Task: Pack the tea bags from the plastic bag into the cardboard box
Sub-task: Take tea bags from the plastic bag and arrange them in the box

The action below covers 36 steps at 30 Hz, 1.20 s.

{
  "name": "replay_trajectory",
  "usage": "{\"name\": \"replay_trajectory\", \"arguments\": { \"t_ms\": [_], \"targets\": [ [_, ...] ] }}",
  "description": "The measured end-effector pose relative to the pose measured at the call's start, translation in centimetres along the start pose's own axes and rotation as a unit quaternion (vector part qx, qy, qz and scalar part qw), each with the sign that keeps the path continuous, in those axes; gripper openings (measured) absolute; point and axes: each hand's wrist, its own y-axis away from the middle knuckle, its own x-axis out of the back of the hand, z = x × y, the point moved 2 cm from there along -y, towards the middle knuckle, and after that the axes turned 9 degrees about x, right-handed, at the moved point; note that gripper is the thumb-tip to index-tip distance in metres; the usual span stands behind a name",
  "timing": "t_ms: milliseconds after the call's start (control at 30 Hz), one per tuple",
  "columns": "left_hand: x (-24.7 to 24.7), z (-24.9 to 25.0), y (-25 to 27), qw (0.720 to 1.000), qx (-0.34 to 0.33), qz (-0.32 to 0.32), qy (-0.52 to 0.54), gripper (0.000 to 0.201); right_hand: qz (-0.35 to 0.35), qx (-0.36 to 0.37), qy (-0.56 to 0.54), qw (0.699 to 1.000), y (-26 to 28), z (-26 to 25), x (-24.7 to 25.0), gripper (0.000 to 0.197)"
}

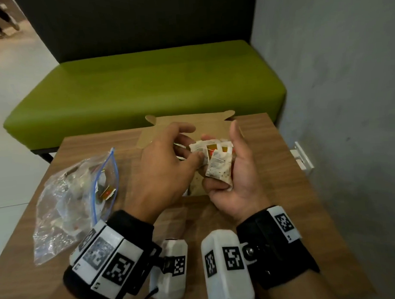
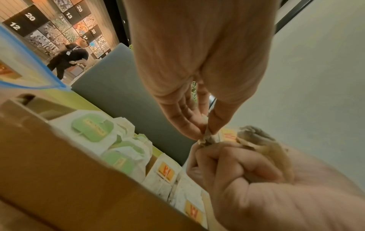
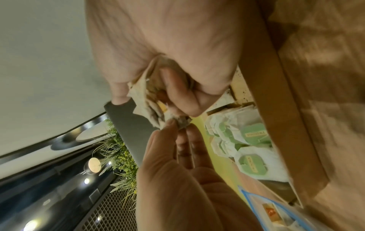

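My right hand is palm up over the cardboard box and grips a bunch of tea bags with yellow-red tags. My left hand pinches the corner of one tea bag in that bunch between thumb and fingers. The left wrist view shows the pinch just above the curled right hand. Inside the box lie green-tagged tea bags and yellow-tagged ones. In the right wrist view the bunch sits in my right hand beside the box wall.
The clear plastic bag with a blue zip lies open on the wooden table at the left, with several tea bags inside. A green bench stands beyond the table and a grey wall at the right.
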Motion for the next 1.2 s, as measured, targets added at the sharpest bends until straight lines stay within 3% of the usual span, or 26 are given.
{"name": "replay_trajectory", "arguments": {
  "t_ms": [67,167,267,367,500,567,667,767,900,1200],
  "targets": [
    [0.0,-0.1,0.0,0.999,0.023,-0.005,0.029,0.036,-0.001,-0.005,0.003,1.000,0.0,0.1,0.2,0.061],
    [0.0,-0.1,0.1,0.992,0.066,-0.022,0.108,0.023,0.008,-0.011,-0.015,1.000,0.6,-0.2,-0.2,0.039],
    [0.2,-0.2,-0.2,0.981,0.100,-0.025,0.166,0.014,0.017,0.013,-0.009,1.000,0.8,-0.8,-0.2,0.036],
    [0.2,-0.2,-0.4,0.970,0.119,-0.042,0.206,0.007,0.020,0.043,0.050,0.998,0.4,-0.9,0.2,0.034],
    [-0.2,0.1,-0.5,0.963,0.125,-0.063,0.232,0.007,0.025,0.098,0.168,0.981,-0.3,-0.3,0.9,0.012],
    [-0.4,0.2,-0.5,0.961,0.128,-0.075,0.233,0.011,0.043,0.122,0.219,0.967,-0.5,-0.2,1.1,0.006],
    [-0.5,0.1,-0.5,0.961,0.137,-0.090,0.221,0.015,0.051,0.125,0.255,0.958,-0.6,0.0,1.1,0.025],
    [-0.3,-0.1,-0.7,0.973,0.144,-0.084,0.161,0.021,0.052,0.128,0.282,0.949,-0.5,0.0,1.2,0.030],
    [0.4,0.0,-1.3,0.992,0.085,-0.057,0.069,0.013,0.057,0.133,0.318,0.937,-0.6,-0.1,1.8,0.012],
    [0.9,-0.3,-1.9,0.993,0.065,-0.092,0.040,0.008,0.061,0.127,0.341,0.929,-0.6,0.0,1.4,0.019]
  ]
}}
